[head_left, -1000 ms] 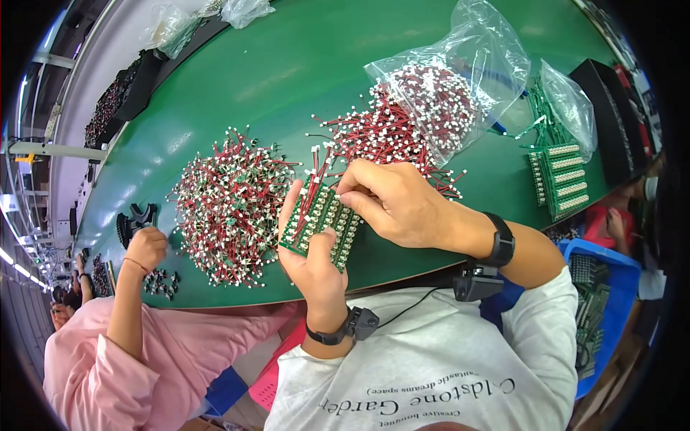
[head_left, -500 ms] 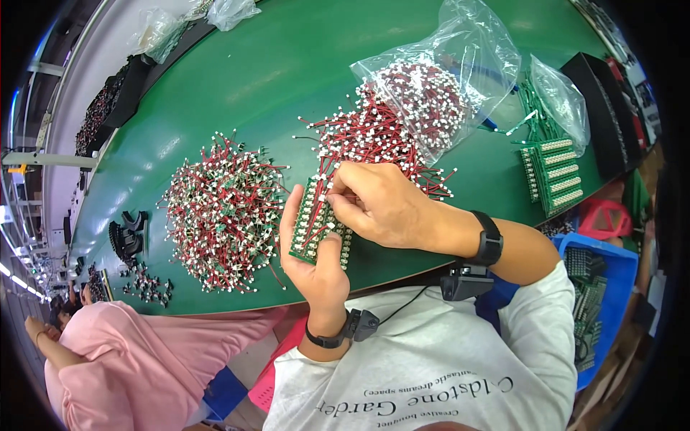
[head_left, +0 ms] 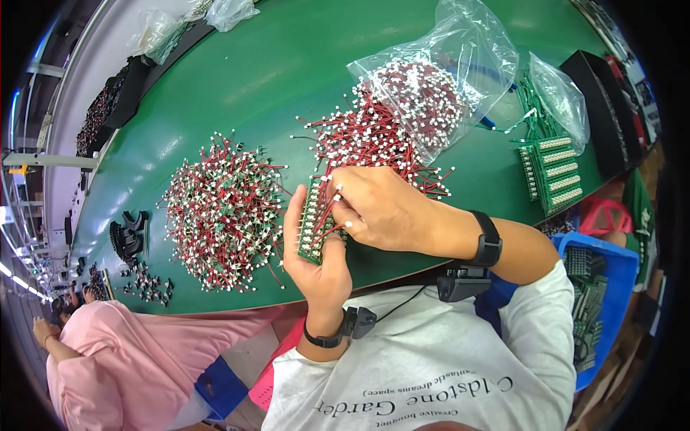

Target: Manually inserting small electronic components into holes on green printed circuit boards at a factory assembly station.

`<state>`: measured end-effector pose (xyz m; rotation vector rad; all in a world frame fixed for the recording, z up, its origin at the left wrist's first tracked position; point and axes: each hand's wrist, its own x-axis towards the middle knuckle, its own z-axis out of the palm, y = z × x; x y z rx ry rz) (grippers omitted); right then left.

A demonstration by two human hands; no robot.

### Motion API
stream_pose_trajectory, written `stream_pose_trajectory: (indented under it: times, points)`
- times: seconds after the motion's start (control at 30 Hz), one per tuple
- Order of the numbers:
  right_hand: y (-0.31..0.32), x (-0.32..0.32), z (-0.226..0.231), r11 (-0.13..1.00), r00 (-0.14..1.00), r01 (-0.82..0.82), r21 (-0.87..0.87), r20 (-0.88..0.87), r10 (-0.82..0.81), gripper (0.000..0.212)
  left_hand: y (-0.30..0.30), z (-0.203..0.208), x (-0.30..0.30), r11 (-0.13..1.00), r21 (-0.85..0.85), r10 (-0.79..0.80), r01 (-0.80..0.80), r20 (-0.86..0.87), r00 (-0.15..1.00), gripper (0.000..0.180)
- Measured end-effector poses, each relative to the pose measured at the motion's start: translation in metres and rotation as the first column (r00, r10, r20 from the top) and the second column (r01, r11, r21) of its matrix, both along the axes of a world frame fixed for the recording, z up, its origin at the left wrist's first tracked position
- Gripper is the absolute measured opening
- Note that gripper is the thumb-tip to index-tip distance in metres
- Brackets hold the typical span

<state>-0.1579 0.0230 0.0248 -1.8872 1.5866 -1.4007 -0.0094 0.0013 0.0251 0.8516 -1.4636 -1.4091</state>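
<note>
My left hand (head_left: 320, 280) is closed around a narrow green circuit board panel (head_left: 310, 226) lined with white connectors, its thumb on the near side and fingers along the left edge. Against the panel's upper right part, my right hand (head_left: 392, 208) pinches a short red wire cable (head_left: 333, 230) with small white plugs. The pinching fingertips partly hide the cable and the panel's right side. Just left of my left hand lies a heap of red-wired cables with small green boards (head_left: 224, 215). Beyond my right hand spreads a pile of red cables with white plugs (head_left: 366, 136).
A clear plastic bag (head_left: 478, 50) covers part of the far cable pile. Green connector panels (head_left: 555, 176) are stacked at right, near a black box (head_left: 600, 108). A blue bin (head_left: 619, 276) of boards stands at lower right. A person in pink (head_left: 118, 352) sits at left.
The panel has turned slightly more upright in my left hand. The red cable's lower plug now sticks out beside my right fingers, where before its wires lay slanting across the panel.
</note>
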Motion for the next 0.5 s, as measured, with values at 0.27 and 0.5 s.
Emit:
stream_pose_trajectory:
  times: [0.27,0.5]
  points:
    - [0.003,0.002,0.002,0.997,0.982,0.073,-0.024,-0.172,-0.076,0.018,0.003,-0.003,0.002,0.997,-0.082,0.006,0.0,0.074,0.997,0.062]
    - [-0.005,0.003,0.007,0.989,0.993,0.077,-0.123,-0.075,-0.087,0.021,-0.006,0.009,0.01,0.992,0.07,0.111,-0.103,-0.128,0.985,0.068]
